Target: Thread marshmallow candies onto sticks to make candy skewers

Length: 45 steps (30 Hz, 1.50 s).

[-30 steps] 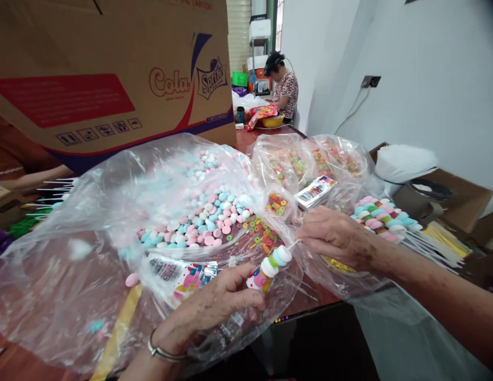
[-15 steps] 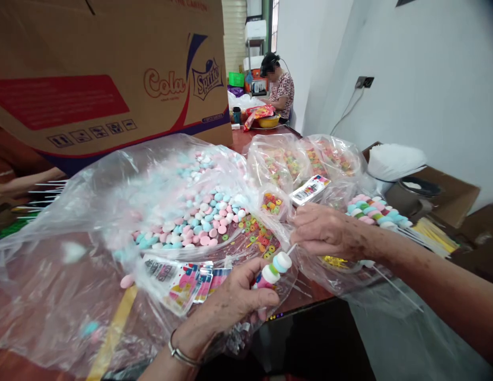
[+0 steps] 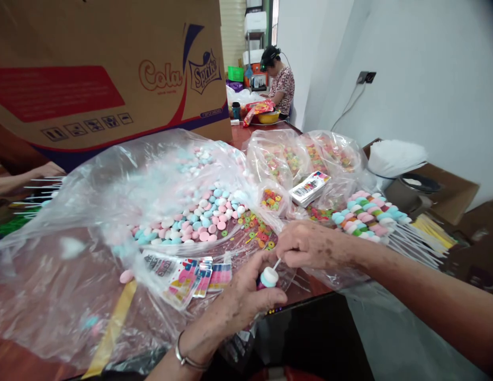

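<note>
My left hand is closed around a marshmallow skewer. A white marshmallow and a light blue one show above its fingers, with something dark pink below; the rest is hidden in the palm. My right hand pinches the thin white stick that rises from the top marshmallow. Just beyond both hands lie fruit-coloured candy rings on clear plastic. Loose pink, blue and white marshmallows spread out of a big clear bag. Left of my left hand lie printed wrappers.
Finished-looking marshmallow skewers are piled at the right, beside yellow sticks. A stack of printed packets lies by bags of candy rings. A large carton stands at the back left. Another person sits at the far end.
My right hand has moved left and down, toward my left hand. The skewer sits lower in my left hand, with fewer marshmallows showing.
</note>
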Each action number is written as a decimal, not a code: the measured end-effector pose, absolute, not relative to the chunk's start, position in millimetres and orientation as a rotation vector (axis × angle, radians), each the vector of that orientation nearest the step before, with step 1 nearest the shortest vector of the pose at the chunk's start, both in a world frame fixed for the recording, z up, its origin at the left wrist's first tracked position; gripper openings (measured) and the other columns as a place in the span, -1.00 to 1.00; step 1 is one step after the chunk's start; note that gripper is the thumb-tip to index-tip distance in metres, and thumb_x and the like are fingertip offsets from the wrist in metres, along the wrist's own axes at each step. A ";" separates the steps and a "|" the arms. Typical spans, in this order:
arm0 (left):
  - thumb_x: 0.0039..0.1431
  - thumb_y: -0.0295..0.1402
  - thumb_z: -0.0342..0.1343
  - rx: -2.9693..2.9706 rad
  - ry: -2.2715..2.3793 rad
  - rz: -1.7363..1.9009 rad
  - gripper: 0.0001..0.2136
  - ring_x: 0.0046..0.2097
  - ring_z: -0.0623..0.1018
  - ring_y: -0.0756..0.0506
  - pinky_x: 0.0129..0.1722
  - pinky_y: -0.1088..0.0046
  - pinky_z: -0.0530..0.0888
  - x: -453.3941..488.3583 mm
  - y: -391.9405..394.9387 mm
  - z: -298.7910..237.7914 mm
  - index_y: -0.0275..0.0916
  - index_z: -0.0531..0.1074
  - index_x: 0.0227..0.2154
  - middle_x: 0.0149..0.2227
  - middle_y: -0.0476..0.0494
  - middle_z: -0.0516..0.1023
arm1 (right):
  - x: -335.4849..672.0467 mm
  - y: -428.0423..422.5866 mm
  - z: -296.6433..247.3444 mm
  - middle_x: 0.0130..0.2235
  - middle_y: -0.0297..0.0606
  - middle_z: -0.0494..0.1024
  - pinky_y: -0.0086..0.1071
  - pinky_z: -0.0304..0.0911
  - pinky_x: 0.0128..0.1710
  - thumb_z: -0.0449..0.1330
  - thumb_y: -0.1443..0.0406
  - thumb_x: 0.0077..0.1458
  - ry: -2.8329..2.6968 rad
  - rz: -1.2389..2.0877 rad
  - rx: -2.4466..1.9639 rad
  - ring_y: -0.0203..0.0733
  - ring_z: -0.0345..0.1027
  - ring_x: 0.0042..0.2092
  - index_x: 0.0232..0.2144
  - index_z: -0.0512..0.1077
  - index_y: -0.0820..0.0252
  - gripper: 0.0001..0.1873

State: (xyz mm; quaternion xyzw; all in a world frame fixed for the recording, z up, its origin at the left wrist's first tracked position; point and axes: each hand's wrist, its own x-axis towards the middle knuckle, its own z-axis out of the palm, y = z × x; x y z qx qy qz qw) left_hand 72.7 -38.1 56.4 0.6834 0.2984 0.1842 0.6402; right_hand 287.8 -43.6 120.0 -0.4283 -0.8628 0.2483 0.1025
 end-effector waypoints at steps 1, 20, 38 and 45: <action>0.02 -0.26 0.38 1.464 0.687 0.424 -0.45 -0.26 0.41 -0.06 -0.25 0.46 0.32 73.5 -38.4 57.5 -0.17 0.33 0.06 -0.32 0.05 0.46 | 289.3 -42.4 119.5 -0.50 -0.34 0.46 -0.40 0.06 -0.32 0.05 0.41 0.05 -2.538 0.725 -1.235 -0.28 0.23 -0.40 -0.56 0.46 0.24 -0.76; -0.12 -0.29 0.42 1.167 0.711 0.021 -0.62 -0.59 0.38 0.09 -0.60 0.63 0.29 50.9 -36.9 50.5 -0.26 0.41 -0.26 -0.55 0.13 0.42 | 313.7 -38.7 126.0 -0.46 -0.32 0.44 -0.36 0.07 -0.21 0.06 0.42 0.21 -2.644 0.541 -1.002 -0.25 0.20 -0.34 -0.44 0.52 0.25 -0.73; -0.13 -0.26 0.43 1.127 0.676 0.034 -0.63 -0.64 0.40 0.06 -0.66 0.63 0.26 62.4 -42.2 60.8 -0.24 0.44 -0.28 -0.63 0.13 0.41 | 305.2 -34.0 130.7 -0.47 -0.32 0.47 -0.34 0.08 -0.24 0.07 0.46 0.18 -2.755 0.480 -0.908 -0.27 0.21 -0.39 -0.42 0.55 0.23 -0.74; -0.04 -0.36 0.37 1.116 0.658 0.059 -0.54 -0.65 0.39 0.04 -0.65 0.62 0.20 72.8 -48.8 60.4 -0.25 0.45 -0.03 -0.68 0.10 0.44 | 283.5 -41.3 110.8 -0.44 -0.32 0.50 -0.36 0.15 -0.18 0.15 0.39 0.23 -2.859 0.520 -0.767 -0.27 0.27 -0.36 -0.48 0.49 0.25 -0.77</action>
